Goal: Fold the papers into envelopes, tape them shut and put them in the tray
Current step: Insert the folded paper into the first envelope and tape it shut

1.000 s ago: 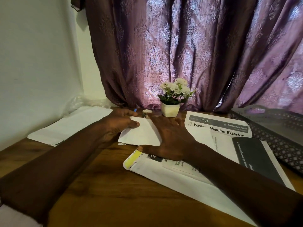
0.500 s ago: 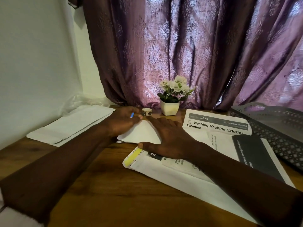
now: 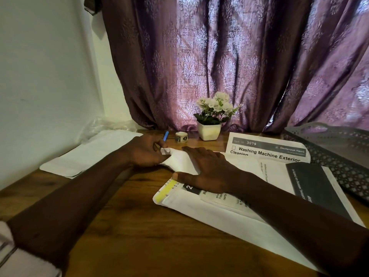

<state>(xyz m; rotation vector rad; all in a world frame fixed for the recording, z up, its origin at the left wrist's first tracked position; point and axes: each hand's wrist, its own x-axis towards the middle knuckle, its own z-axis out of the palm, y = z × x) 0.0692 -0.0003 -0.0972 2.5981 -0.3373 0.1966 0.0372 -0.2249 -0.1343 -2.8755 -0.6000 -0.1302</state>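
One white sheet [image 3: 180,163], partly folded into a soft wedge, lies near the middle of the table [image 3: 123,226], between the two hands. The left hand [image 3: 143,153] pinches the sheet's crumpled left corner between the thumb and curled fingers [image 3: 157,146], and that corner stands a little raised. The right hand [image 3: 211,173] lies flat on the sheet's right part. Its fingers are straight and close together, and the thumb is spread out along the near edge.

Just beyond the hands stand a small roll of tape [image 3: 181,136], upright on its edge, and a blue pen [image 3: 165,135]. To the left is a flat stack [image 3: 89,154] of plain white paper, with crinkled clear plastic [image 3: 105,124] behind it against the wall [image 3: 40,76]. To the right, printed forms [image 3: 267,151] with black headings overlap. One has a yellow strip at its corner and runs under the right forearm. At the far right is the tray [image 3: 339,150], grey plastic pierced with a lattice of small holes.

A square white pot [image 3: 209,131] of pale flowers sits at the back of the grained wooden table. Behind it hangs a purple curtain [image 3: 219,56], shiny and embossed with a leafy pattern, in deep folds.
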